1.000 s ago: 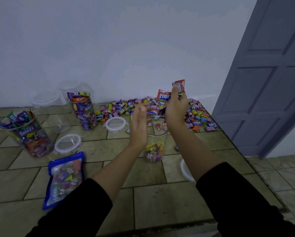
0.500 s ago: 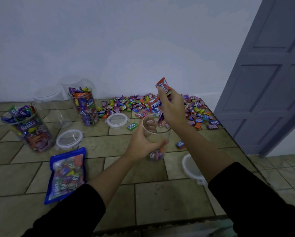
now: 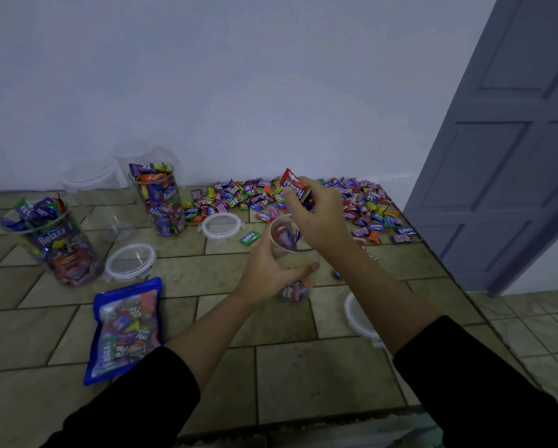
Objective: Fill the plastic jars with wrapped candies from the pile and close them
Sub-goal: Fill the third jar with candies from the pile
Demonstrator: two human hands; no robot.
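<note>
1. Two grips are busy. Your left hand (image 3: 264, 273) wraps the jar (image 3: 292, 257) just below its mouth. Your right hand (image 3: 319, 215) is clenched over that mouth, pinching a red candy (image 3: 292, 185) that sticks up from the fingers. Whether the fist hides more is unclear.
2. Your jar is in mid-bench (image 3: 303, 367), just in front of the pile (image 3: 239, 197), with only a thin layer of candies (image 3: 295, 291) at its bottom, so most of the filling remains.
3. A miss is the likeliest fault. The mouth looks narrow against your fist, and your hand blocks your own view of it, so a release from there may bounce off the rim.
4. That red candy sits on the far side of the hand. If you let it go without turning the wrist, it probably falls toward the pile.
5. Clear plastic is slick, and the jar seems tilted. Whether its base rests on the bench cannot be told, and a slack hold could tip it and spill the layer.
6. One lid (image 3: 357, 315) lies partly under your right forearm, and your sleeve (image 3: 481, 383) could drag it toward the edge.
7. Both full jars (image 3: 161, 202) at your left are heaped above their rims, so their lids (image 3: 130, 261) may not seat.
</note>
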